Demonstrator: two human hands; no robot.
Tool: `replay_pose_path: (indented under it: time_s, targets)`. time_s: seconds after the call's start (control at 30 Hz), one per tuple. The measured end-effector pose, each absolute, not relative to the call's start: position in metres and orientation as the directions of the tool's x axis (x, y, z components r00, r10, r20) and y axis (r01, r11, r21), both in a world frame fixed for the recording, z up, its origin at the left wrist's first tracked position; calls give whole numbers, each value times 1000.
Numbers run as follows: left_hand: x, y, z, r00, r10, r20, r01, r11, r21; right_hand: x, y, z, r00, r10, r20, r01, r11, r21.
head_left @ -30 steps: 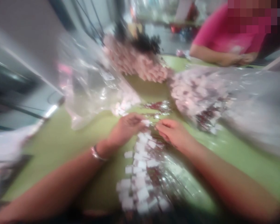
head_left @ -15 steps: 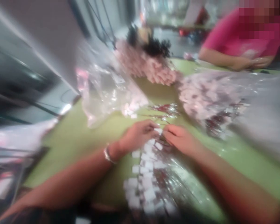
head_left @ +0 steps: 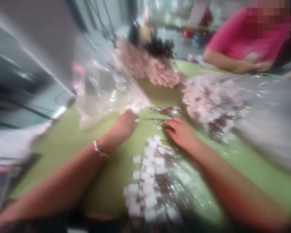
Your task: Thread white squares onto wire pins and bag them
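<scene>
Holding its fingers bent just beside the white tags (head_left: pixel 140 103), the left hand (head_left: pixel 125 125) is showing no clear grip. The right hand (head_left: pixel 179 132) is half closing beside red-and-silver sprigs (head_left: pixel 169 111), its grip indeterminable, while tagged stems (head_left: pixel 149 187) are lying closer in on the surface (head_left: pixel 68 139).

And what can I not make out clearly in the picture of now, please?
All in the head view:
- Any print on the white tags: too blurred and small.
- The fingertips of the left hand: blurred, mostly hidden by the hand itself.
- What the right hand grips, if anything: blur and its own fingers hide it.
- The far end of the plastic wrap: cut off by the right edge.
</scene>
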State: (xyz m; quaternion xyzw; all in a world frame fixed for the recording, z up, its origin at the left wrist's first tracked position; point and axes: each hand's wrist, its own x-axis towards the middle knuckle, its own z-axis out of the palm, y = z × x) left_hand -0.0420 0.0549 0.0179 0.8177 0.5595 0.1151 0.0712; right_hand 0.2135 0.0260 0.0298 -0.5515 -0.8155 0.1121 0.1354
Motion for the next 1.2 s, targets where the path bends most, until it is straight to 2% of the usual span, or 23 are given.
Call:
replay_pose_path:
  time_s: [0.13, 0.23, 0.3, 0.37, 0.47, 0.53, 0.63, 0.77, 0.97, 1.2]
  targets:
    - [-41, 54, 12, 384, 909, 165, 859, -417, 298, 202, 23, 21, -355, 933, 65, 923, 361, -135]
    - [-37, 52, 10, 417, 889, 188, 832, -457, 316, 200, 18, 25, -350, 935, 55, 933, 353, -70]
    - [-33, 50, 10, 424, 879, 218, 790, -477, 386, 201, 16, 30, -334, 939, 82, 935, 341, -99]
    - [-30, 46, 12, 373, 902, 218, 710, -429, 558, 203, 12, 36, -295, 950, 105, 935, 310, -173]
    - [-24, 39, 15, 282, 958, 62, 472, -194, 860, 203, 6, 43, -252, 960, 121, 911, 277, -306]
    - [-20, 36, 16, 292, 955, -45, 303, -48, 952, 201, 2, 46, -257, 956, 141, 854, 293, -429]
    - [-16, 33, 13, 344, 935, -84, 130, 41, 991, 199, -3, 49, -288, 949, 125, 734, 302, -608]
    - [-13, 31, 10, 379, 920, -100, 32, 95, 995, 197, -5, 53, -307, 951, 45, 666, 248, -703]
    - [-14, 29, 13, 407, 908, -104, 92, 72, 993, 195, -4, 63, -344, 929, -136, 629, 121, -768]
    - [-14, 27, 21, 462, 884, -70, 155, -3, 988, 195, -6, 72, -339, 846, -412, 506, -205, -838]
